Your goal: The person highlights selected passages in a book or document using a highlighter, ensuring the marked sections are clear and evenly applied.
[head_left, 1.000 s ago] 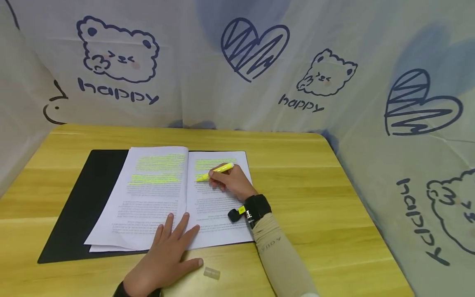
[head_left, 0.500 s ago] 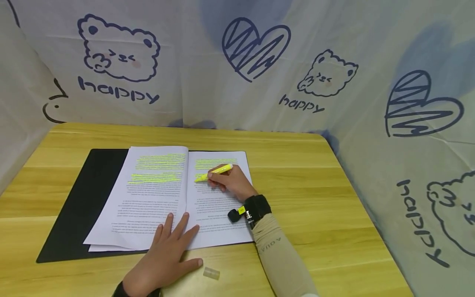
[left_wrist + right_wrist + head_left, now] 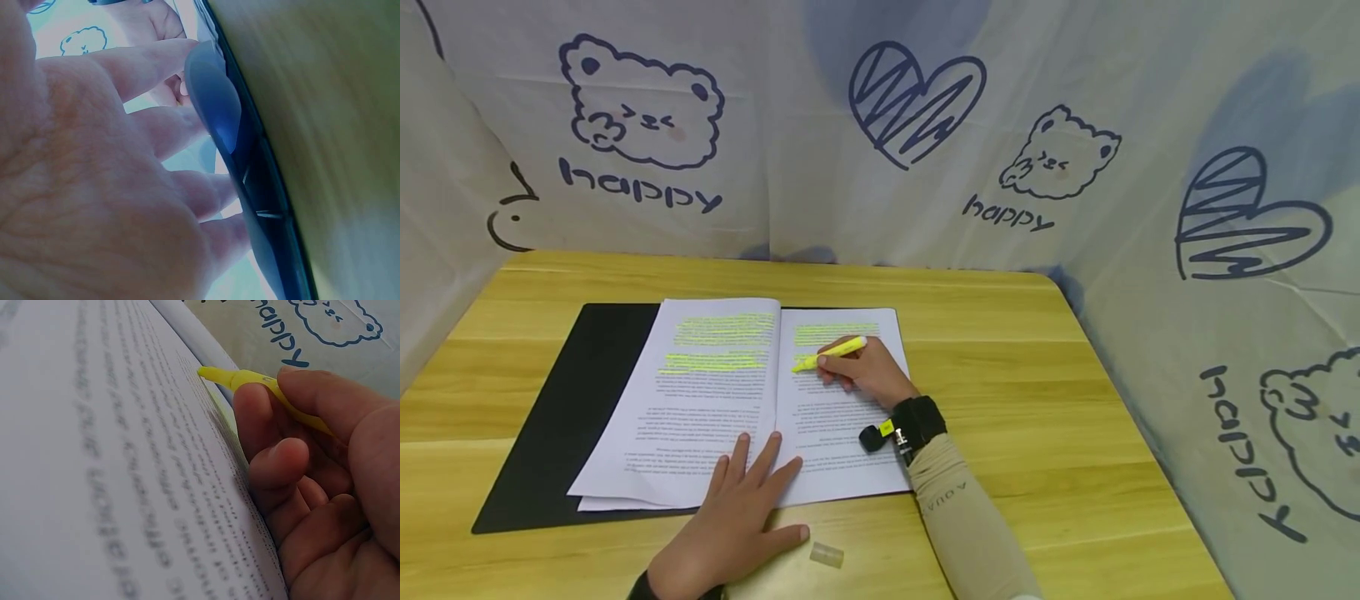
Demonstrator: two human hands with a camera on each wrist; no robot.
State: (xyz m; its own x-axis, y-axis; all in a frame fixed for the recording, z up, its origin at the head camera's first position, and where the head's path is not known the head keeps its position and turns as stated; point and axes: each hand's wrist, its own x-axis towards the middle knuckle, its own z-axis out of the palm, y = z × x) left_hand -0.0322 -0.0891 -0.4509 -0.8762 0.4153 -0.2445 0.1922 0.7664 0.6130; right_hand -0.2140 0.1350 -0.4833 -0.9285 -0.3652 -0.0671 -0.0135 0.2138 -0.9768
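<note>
A yellow highlighter (image 3: 842, 348) is pinched between the thumb and fingers of my right hand (image 3: 872, 371). Its tip is at the left end of a printed line on the right page (image 3: 842, 467), just under some yellow-marked lines. In the right wrist view the highlighter (image 3: 240, 379) slants toward the paper. My left hand (image 3: 730, 512) lies spread, fingertips resting on the lower edge of the open pages and thumb on the table. The left page (image 3: 692, 400) carries two yellow-marked blocks near its top. In the left wrist view the palm and fingers (image 3: 150, 69) show beside the paper's edge.
A black mat (image 3: 550, 450) lies under the papers and shows at their left. Near my left thumb, a small translucent cap (image 3: 827, 555) lies on the wooden table (image 3: 1015, 392). A white curtain (image 3: 820, 208) with drawings surrounds the back and sides.
The highlighter and my right hand have shifted slightly left and down, the tip moving to the left end of the line. My left hand stays in place.
</note>
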